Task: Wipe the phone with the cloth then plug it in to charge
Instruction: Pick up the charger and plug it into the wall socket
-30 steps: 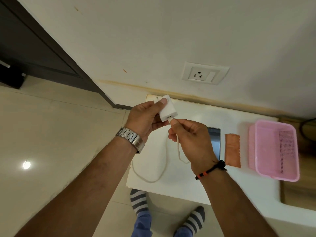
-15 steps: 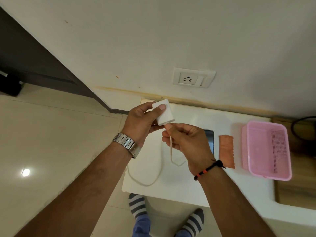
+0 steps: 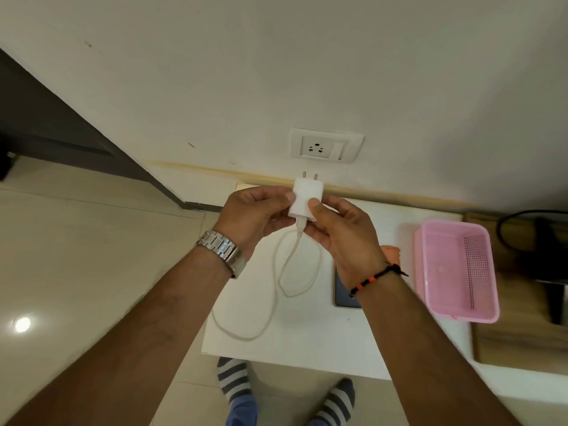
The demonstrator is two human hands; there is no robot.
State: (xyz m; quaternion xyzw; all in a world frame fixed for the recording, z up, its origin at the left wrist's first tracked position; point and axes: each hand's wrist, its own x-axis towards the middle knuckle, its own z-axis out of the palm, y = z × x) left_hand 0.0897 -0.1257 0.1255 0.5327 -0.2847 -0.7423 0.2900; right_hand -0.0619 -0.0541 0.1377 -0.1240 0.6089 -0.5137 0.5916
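A white charger adapter (image 3: pixel 306 196) is held above the white table (image 3: pixel 310 342), its two pins pointing up toward the wall socket (image 3: pixel 326 146). My left hand (image 3: pixel 256 215) grips its left side and my right hand (image 3: pixel 344 238) grips its right side. A white cable (image 3: pixel 284 272) is plugged into the adapter's base and loops down over the table. The dark phone (image 3: pixel 344 295) lies flat on the table, mostly hidden by my right wrist. Only a corner of the orange cloth (image 3: pixel 392 252) shows beside my right hand.
A pink plastic basket (image 3: pixel 455 269) stands on the table's right part. Beyond it are a wooden surface (image 3: pixel 519 339) and a black cord (image 3: pixel 516 222). A dark door frame (image 3: pixel 61 130) is at the left. My striped socks (image 3: pixel 235 379) stand on the tiled floor.
Both hands lifted the adapter and turned it so its pins point at the socket. My right hand shifted from the cable plug to the adapter body. The view tilted, hiding more of the phone and cloth.
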